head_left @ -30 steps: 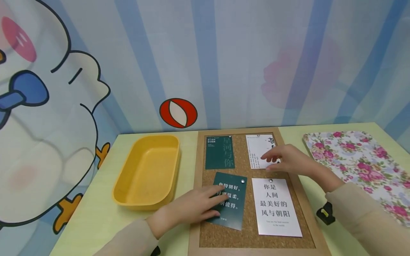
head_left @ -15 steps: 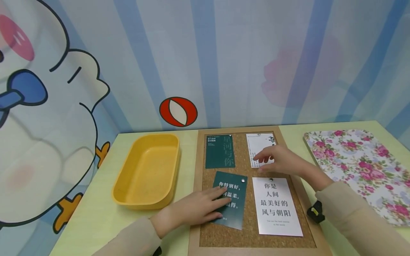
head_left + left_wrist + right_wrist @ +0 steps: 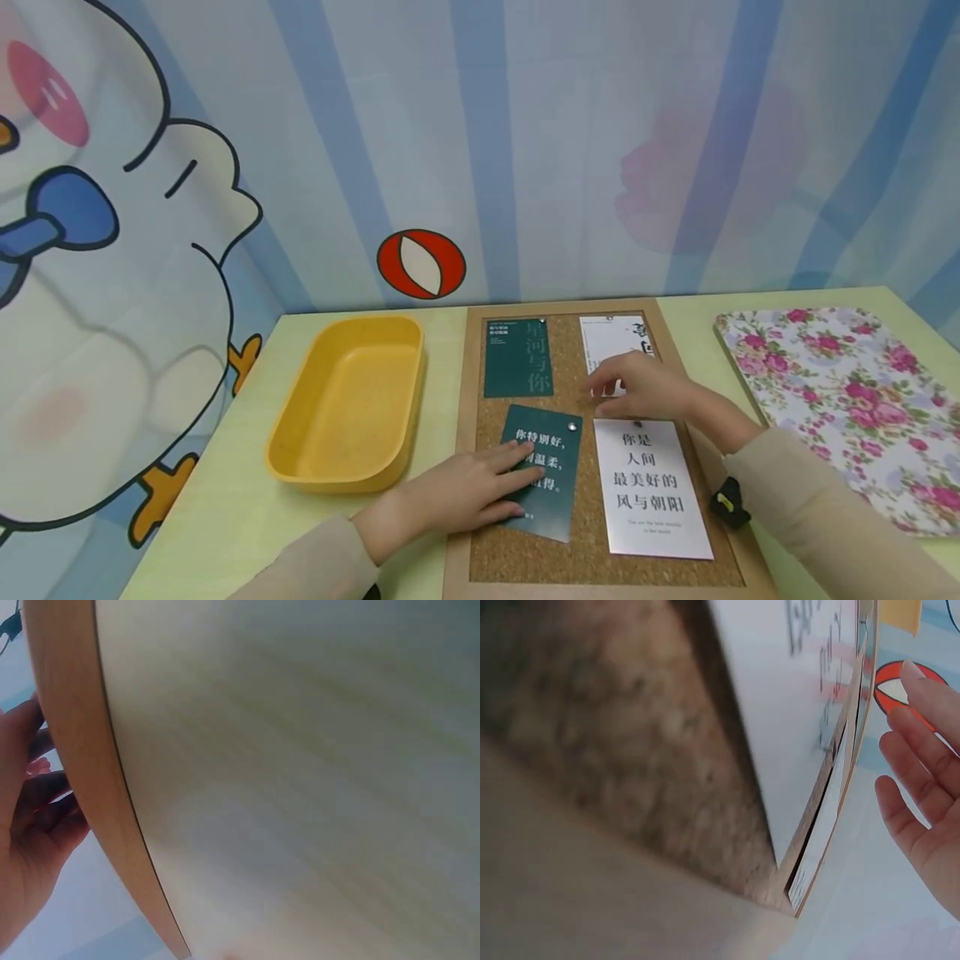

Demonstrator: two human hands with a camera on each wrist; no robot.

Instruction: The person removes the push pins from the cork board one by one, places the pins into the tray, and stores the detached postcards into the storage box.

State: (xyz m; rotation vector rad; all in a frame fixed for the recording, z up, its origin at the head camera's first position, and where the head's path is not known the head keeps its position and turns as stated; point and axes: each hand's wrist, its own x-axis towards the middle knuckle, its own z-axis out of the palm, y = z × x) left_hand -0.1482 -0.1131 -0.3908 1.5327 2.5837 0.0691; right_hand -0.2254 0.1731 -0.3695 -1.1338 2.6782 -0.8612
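Note:
My left hand (image 3: 480, 487) lies with extended fingers on a dark green card (image 3: 551, 508), which has white writing and a pin at its upper right corner. That card sits slightly turned on the wood-framed cork board (image 3: 517, 571). My right hand (image 3: 645, 385) hovers with gently bent fingers near the lower part of the upper white card (image 3: 600, 333), partly covering it. In the right wrist view, the fingers (image 3: 915, 769) are relaxed and hold nothing. Just below that hand is a larger white card (image 3: 652, 500), pinned at its top. Another green card (image 3: 517, 358) occupies the upper left of the board.
A yellow plastic tray (image 3: 408, 417) stands left of the board. To the right lies a flat flower-patterned panel (image 3: 832, 392). Behind the pale green table (image 3: 225, 517) rises a cartoon-printed curtain (image 3: 555, 150).
My right hand has shifted left and nearer to me, uncovering more of the upper white card's right side. My left hand has slid slightly further right over the green card.

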